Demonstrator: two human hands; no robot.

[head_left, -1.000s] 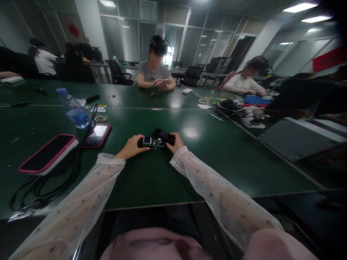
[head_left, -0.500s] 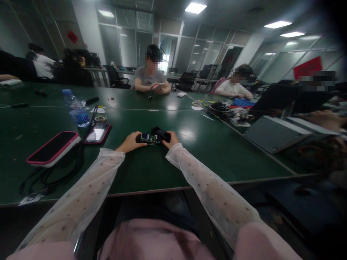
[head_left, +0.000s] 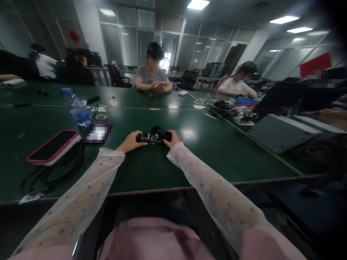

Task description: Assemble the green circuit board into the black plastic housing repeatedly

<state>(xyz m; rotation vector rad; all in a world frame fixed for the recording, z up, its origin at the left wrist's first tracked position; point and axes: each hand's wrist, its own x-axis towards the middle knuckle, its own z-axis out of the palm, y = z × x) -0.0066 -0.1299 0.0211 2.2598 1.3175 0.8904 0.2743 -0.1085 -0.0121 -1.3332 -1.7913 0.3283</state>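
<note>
Near the middle of the green table (head_left: 217, 151), my left hand (head_left: 131, 141) is closed on the left end of a green circuit board (head_left: 154, 139). A small screen (head_left: 145, 136) sits on that board, and something dark is partly covered by the fingers. Closed around the right end of a black plastic casing (head_left: 161, 132) is my right hand (head_left: 174, 139). The casing lies tilted against the board's upper right part. Whether the two are joined I cannot tell.
To the left are a red-rimmed device (head_left: 54, 146) with black cords, a phone (head_left: 97, 133), a tape roll (head_left: 101, 117) and a water bottle (head_left: 77, 108). A grey metal case (head_left: 282, 133) and tangled cables (head_left: 222, 106) stand right. Across sits a person (head_left: 151, 77).
The camera view has shifted slightly, so things on the right appear a little farther right. My hands keep their grip on the board and casing with hardly any movement.
</note>
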